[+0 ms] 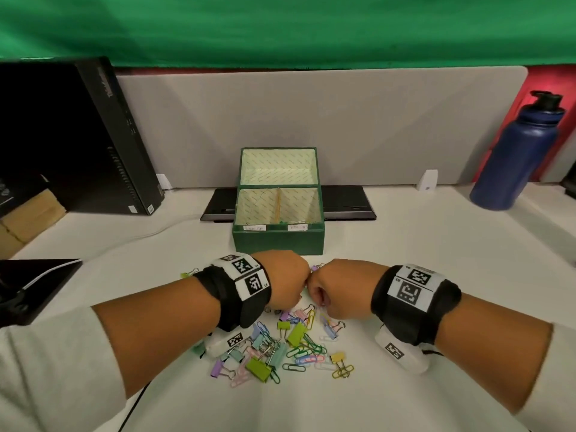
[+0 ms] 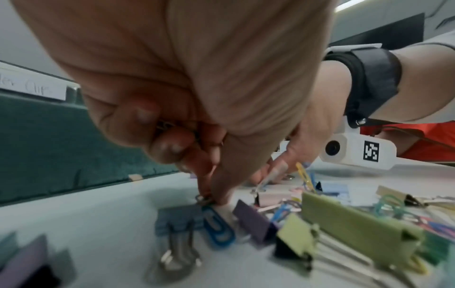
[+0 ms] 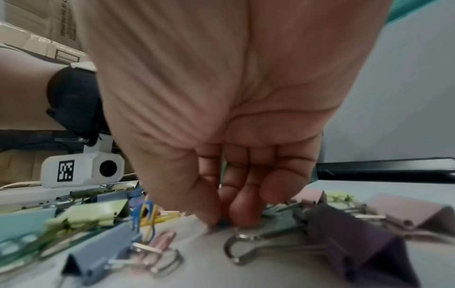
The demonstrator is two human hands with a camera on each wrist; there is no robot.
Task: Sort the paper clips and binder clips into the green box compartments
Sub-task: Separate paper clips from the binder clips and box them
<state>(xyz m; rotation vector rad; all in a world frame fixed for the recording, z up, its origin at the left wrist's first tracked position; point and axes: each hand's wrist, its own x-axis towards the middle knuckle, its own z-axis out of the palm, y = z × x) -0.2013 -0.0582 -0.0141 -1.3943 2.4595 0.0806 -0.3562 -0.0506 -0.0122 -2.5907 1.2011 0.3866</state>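
Both hands low over the white desk (image 1: pixel 405 244), knuckles nearly touching above the far edge of a heap of coloured paper clips and binder clips (image 1: pixel 280 344). Heap just in front of the green box (image 1: pixel 277 241), apart from its front wall.

Left hand (image 1: pixel 282 280): fingers curled down, thumb and fingertips (image 2: pixel 219 187) pinching the wire loop of a grey-blue binder clip (image 2: pixel 177 221) that lies on the desk. Blue paper clip (image 2: pixel 218 227) touching that clip's side; purple binder clip (image 2: pixel 253 220) just beside it; large olive-green binder clip (image 2: pixel 349 220) near, further right in the left wrist view.

Right hand (image 1: pixel 336 291): fingers pressed together and bent down, thumb and fingertips (image 3: pixel 242 212) closed on something small at the desk surface; cannot tell which clip. Dark purple binder clip (image 3: pixel 344 239) just beside those fingertips, wire handles pointing toward them. Light blue binder clip (image 3: pixel 103 251) and a pink paper clip (image 3: pixel 160 241) near on the other side.

Green box open, lid upright behind. Front part split by a divider into two compartments, each with a small white label on the front rim. Something small and pale low in the right compartment, too small to make out.

Black ThinkPad box (image 1: pixel 103 135) at the far left, blue water bottle (image 1: pixel 520 151) at the far right.
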